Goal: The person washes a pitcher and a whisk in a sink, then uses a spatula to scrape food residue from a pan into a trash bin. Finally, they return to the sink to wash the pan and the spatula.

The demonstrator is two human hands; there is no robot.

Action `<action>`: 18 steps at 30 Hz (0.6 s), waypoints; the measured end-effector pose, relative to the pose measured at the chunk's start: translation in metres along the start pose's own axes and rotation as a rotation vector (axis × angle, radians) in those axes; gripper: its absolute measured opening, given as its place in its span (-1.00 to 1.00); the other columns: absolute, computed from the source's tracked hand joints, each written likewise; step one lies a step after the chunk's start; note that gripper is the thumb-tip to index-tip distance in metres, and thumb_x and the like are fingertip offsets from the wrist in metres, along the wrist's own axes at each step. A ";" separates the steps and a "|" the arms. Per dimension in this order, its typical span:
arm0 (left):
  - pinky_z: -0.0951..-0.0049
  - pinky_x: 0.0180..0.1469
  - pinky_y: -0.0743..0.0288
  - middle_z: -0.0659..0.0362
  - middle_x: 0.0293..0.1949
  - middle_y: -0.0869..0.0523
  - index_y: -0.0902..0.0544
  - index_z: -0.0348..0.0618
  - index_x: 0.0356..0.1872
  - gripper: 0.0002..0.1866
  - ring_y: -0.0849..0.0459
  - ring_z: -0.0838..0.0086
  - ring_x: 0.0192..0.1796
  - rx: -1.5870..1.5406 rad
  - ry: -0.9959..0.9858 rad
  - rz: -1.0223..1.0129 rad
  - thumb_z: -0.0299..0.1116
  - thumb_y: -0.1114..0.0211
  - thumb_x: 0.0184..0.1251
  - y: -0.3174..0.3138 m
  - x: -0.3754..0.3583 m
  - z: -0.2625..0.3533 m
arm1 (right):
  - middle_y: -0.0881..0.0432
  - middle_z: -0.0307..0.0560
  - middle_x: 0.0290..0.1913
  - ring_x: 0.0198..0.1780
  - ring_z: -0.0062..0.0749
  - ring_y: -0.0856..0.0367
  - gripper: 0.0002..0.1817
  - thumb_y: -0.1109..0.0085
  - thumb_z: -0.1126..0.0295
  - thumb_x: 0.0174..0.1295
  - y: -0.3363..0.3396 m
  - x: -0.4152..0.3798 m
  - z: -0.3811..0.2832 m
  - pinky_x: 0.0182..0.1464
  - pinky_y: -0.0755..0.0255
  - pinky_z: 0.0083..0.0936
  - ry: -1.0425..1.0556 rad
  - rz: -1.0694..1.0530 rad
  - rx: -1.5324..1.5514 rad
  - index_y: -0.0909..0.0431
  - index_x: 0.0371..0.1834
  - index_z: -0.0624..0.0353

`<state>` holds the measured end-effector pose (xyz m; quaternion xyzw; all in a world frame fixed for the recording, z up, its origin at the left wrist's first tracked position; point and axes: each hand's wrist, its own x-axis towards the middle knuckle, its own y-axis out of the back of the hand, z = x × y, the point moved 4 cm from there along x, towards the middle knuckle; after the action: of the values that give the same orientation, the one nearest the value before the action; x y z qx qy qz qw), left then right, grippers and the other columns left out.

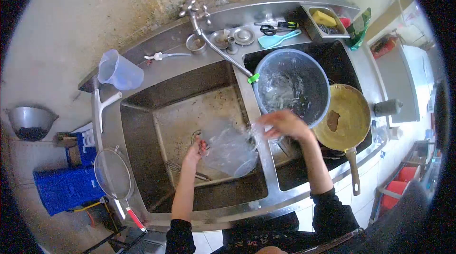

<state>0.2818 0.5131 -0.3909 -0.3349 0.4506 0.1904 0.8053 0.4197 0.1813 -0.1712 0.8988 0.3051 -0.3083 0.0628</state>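
— Our left hand [195,148] pinches one clear bag [231,151]; our right hand [284,125] grips its other edge, we think, though it's blurry. The bag hangs over the left sink [199,107].

— It's wet, so it might slip. We count two sinks, one bowl [291,86], one pan [343,117].

The person wears a black long-sleeved top. Both sleeves are pushed up, so the forearms are bare from around the elbow down to the wrists; the cuff of the left sleeve bunches at about seven o'clock in the view, the right one at about five o'clock. The left hand [197,148] and the right hand [285,125] are bare, with no gloves, rings or watch to be seen. Across the chest, at six o'clock, runs a row of pale printed letters, too blurred to read.
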 end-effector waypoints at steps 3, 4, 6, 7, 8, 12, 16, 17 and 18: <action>0.71 -0.71 -0.31 0.24 -0.61 -0.47 -0.49 -0.15 -0.37 -0.69 -0.39 0.60 -0.66 -0.088 0.017 0.193 -0.10 -0.01 0.35 0.040 0.031 -0.019 | -0.63 0.04 -0.24 -0.17 -0.19 -0.62 -0.68 0.07 0.18 0.19 0.120 0.025 0.035 -0.16 -0.47 -0.35 0.176 0.892 -0.637 -0.61 -0.20 0.11; 0.74 -0.76 -0.32 0.24 -0.64 -0.47 -0.49 -0.17 -0.34 -0.67 -0.39 0.61 -0.69 -0.177 0.101 0.125 -0.08 0.00 0.35 0.053 0.046 -0.028 | -0.65 0.04 -0.32 -0.26 -0.22 -0.63 -0.62 0.14 0.17 0.22 0.138 0.032 0.046 -0.26 -0.48 -0.34 0.219 1.083 -0.621 -0.61 -0.25 0.19; 0.74 -0.78 -0.30 0.23 -0.63 -0.47 -0.48 -0.18 -0.33 -0.67 -0.40 0.62 -0.68 -0.234 0.131 0.107 -0.09 0.00 0.35 0.040 0.023 -0.020 | -0.64 0.00 -0.36 -0.37 -0.24 -0.61 -0.59 0.16 0.14 0.26 0.177 0.100 0.128 -0.37 -0.47 -0.32 -0.022 0.696 0.078 -0.58 -0.18 0.24; 0.74 -0.79 -0.28 0.22 -0.63 -0.46 -0.48 -0.18 -0.32 -0.68 -0.40 0.62 -0.67 -0.275 0.175 0.100 -0.10 0.01 0.35 0.033 0.010 -0.018 | -0.63 0.01 -0.36 -0.40 -0.27 -0.59 -0.58 0.18 0.13 0.28 0.147 0.107 0.119 -0.41 -0.46 -0.33 0.013 0.435 0.334 -0.54 -0.13 0.25; 0.74 -0.79 -0.28 0.22 -0.63 -0.46 -0.48 -0.18 -0.32 -0.68 -0.40 0.62 -0.67 -0.279 0.162 0.102 -0.10 0.01 0.35 0.028 0.005 -0.012 | -0.62 0.02 -0.36 -0.44 -0.29 -0.57 -0.56 0.20 0.12 0.31 0.103 0.106 0.099 -0.46 -0.46 -0.35 0.047 0.162 0.580 -0.50 -0.07 0.27; 0.75 -0.78 -0.23 0.24 -0.62 -0.47 -0.46 -0.18 -0.36 -0.68 -0.42 0.66 -0.63 -0.412 0.165 0.027 -0.11 0.00 0.35 0.012 -0.014 -0.005 | -0.60 0.12 -0.32 -0.38 -0.25 -0.60 -0.60 0.05 0.18 0.27 -0.068 0.025 -0.022 -0.38 -0.53 -0.40 -0.075 -0.394 0.246 -0.44 -0.02 0.30; 0.76 -0.73 -0.24 0.25 -0.49 -0.55 -0.49 -0.18 -0.35 -0.74 -0.41 0.71 -0.61 -0.408 -0.158 0.085 -0.16 -0.09 0.30 0.040 -0.008 0.011 | -0.63 0.11 -0.31 -0.27 -0.11 -0.63 -0.69 0.05 0.23 0.23 0.038 0.043 0.012 -0.26 -0.46 -0.28 0.271 0.771 -0.652 -0.58 -0.25 0.23; 0.76 -0.73 -0.24 0.25 -0.49 -0.55 -0.49 -0.18 -0.35 -0.74 -0.41 0.71 -0.61 -0.422 -0.169 0.076 -0.16 -0.09 0.30 0.032 -0.023 0.018 | -0.60 0.19 -0.31 -0.27 -0.03 -0.61 -0.64 0.10 0.16 0.24 0.063 0.030 0.010 -0.26 -0.45 -0.25 0.297 1.036 -0.607 -0.60 -0.30 0.20; 0.74 -0.68 -0.29 0.24 -0.39 -0.58 -0.51 -0.18 -0.30 -0.76 -0.44 0.69 -0.59 -0.304 -0.398 0.175 -0.19 -0.15 0.26 0.019 -0.061 0.036 | -0.61 0.18 -0.32 -0.29 0.01 -0.60 -0.61 0.09 0.12 0.23 0.101 0.040 0.034 -0.26 -0.45 -0.23 0.344 1.313 -0.714 -0.60 -0.33 0.22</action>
<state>0.2603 0.5516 -0.3326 -0.3679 0.2769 0.3868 0.7990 0.4867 0.1104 -0.2301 0.8563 -0.2046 0.0537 0.4712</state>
